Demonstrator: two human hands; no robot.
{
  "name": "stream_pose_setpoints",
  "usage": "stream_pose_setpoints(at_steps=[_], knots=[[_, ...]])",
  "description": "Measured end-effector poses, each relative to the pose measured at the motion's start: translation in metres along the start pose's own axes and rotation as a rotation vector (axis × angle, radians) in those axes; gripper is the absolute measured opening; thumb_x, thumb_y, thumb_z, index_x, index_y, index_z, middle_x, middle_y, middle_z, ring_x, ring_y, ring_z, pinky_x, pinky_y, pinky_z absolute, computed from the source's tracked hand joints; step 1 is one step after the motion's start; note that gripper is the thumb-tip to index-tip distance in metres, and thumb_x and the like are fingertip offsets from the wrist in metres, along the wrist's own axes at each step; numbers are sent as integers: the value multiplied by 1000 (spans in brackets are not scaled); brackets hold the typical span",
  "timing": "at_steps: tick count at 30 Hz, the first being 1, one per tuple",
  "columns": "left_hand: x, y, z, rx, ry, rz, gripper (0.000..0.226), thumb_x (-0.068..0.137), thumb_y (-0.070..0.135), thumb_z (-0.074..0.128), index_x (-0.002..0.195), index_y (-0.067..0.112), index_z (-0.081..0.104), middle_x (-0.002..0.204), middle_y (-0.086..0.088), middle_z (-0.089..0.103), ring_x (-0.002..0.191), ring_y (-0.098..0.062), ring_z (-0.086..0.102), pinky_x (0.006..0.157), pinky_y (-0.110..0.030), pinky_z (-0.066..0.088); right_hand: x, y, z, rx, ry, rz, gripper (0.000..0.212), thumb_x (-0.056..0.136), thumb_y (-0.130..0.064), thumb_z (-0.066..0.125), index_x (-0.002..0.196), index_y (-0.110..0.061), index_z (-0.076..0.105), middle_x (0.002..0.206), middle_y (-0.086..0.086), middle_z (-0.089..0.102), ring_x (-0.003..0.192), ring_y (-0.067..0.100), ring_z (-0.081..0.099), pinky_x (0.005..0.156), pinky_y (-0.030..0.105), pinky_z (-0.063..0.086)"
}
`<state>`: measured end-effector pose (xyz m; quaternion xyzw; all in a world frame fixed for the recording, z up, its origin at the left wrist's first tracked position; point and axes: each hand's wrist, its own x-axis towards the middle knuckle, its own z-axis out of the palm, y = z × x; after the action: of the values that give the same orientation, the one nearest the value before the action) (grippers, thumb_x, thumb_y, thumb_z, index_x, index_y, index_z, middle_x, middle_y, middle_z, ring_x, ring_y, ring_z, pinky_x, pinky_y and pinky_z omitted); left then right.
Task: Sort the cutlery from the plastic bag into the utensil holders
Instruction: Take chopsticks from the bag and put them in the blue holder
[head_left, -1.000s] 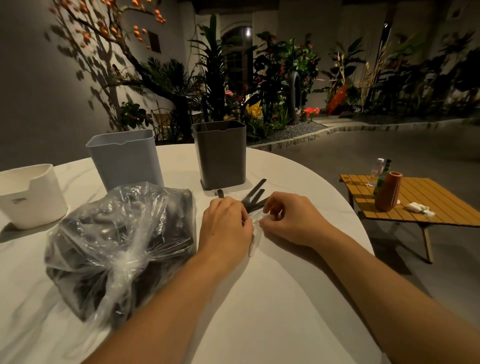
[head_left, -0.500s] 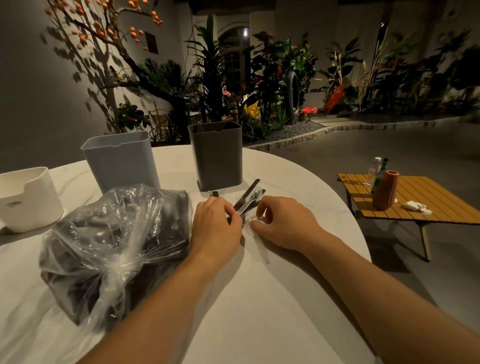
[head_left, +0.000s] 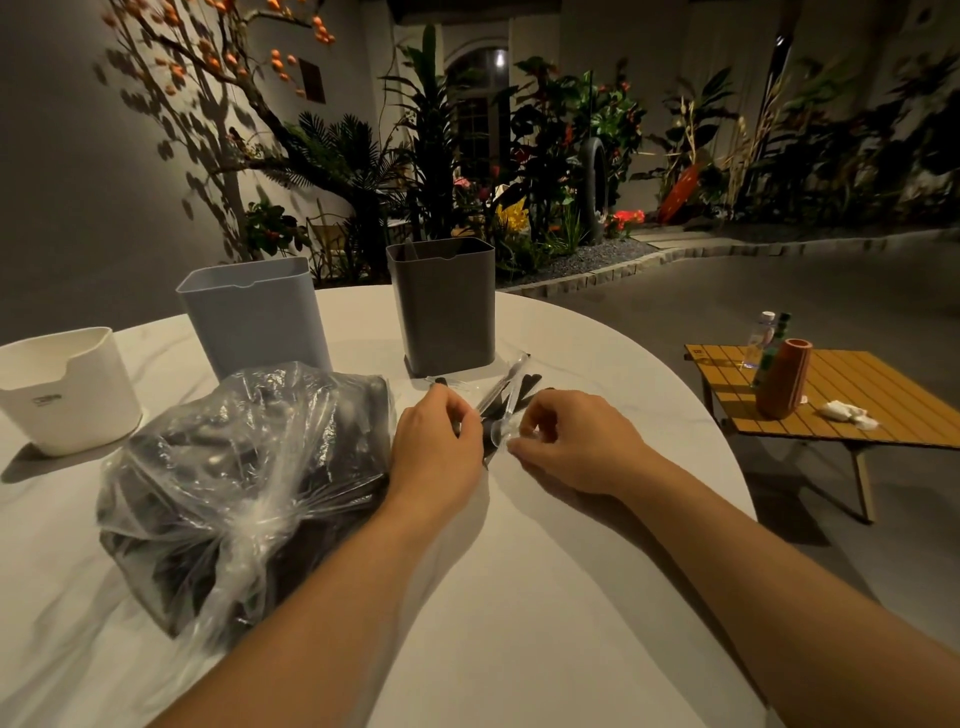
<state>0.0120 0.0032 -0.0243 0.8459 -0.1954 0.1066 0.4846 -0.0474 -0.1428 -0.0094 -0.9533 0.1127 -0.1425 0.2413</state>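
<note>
A tied clear plastic bag (head_left: 244, 483) full of dark cutlery lies on the white round table (head_left: 519, 597) at the left. Behind it stand three holders: white (head_left: 67, 389), light blue (head_left: 254, 317) and dark grey (head_left: 444, 306). In front of the grey holder lies a small bundle of black cutlery and a clear spoon (head_left: 506, 397) in a thin wrapper. My left hand (head_left: 436, 447) grips the bundle's near end, fingers curled over it. My right hand (head_left: 571, 444) pinches the clear wrapper at the spoon's bowl.
The table's curved edge runs close on the right. Beyond it stands a low wooden slatted table (head_left: 852, 400) with an orange vase (head_left: 784, 376), bottles and a crumpled tissue. Plants and a wall fill the background.
The cutlery bundle has turned to point further away toward the grey holder, and the clear spoon now shows on top. My right hand has shifted onto the wrapper's end.
</note>
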Motion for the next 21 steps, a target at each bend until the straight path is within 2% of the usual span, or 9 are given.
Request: stream_pose_setpoints(at_steps=[3,5,7,11,14,16,19,21], knots=[[-1,2,-1,0,7,11,17,101,21,55,85,27,52,86,4,61,85,-16,61,78,-39,59,2,-2,-5,288,40,8,12,93,-33,68,97,-22,69,89,-4,66,80,14,61,64,15,48],[-3,4,-2,-30,7,13,16,102,22,53,87,26,51,86,6,61,83,-12,61,75,-30,57,1,-7,-10,587,86,36,9,94,-28,66,95,-20,69,87,-4,67,79,14,64,65,15,51],[-6,8,-4,-85,-2,11,15,103,23,53,89,27,50,85,10,60,81,-9,62,72,-24,56,0,-12,-15,780,132,87,9,95,-26,64,96,-19,69,87,-3,67,78,14,63,65,16,52],[-11,13,-5,-82,9,133,14,99,23,60,88,27,53,82,11,62,80,-9,65,73,-27,60,1,-14,-22,1055,130,178,17,95,-23,64,105,-9,65,95,9,65,79,21,59,66,25,52],[-15,14,-4,-31,-20,201,12,96,22,66,88,24,57,82,10,63,78,-9,64,73,-24,60,3,-13,-24,1151,117,213,15,96,-22,63,104,-9,64,104,13,67,80,22,61,69,28,55],[-16,15,-4,7,-27,225,12,92,22,72,87,24,61,82,10,63,76,-9,63,72,-20,58,4,-12,-22,1158,142,211,14,96,-21,62,102,-9,64,104,9,71,80,21,64,69,28,56],[-16,16,-5,-9,-52,214,13,88,24,76,85,26,64,81,12,64,75,-9,64,69,-17,58,6,-13,-18,1044,204,199,14,97,-23,62,103,-11,64,100,0,73,82,19,65,67,26,54],[-18,18,-5,-104,-75,176,7,92,27,70,89,27,64,82,12,67,77,-10,67,71,-21,60,6,-15,-14,966,236,167,11,97,-22,62,103,-13,64,96,-2,74,79,14,66,65,21,52]])
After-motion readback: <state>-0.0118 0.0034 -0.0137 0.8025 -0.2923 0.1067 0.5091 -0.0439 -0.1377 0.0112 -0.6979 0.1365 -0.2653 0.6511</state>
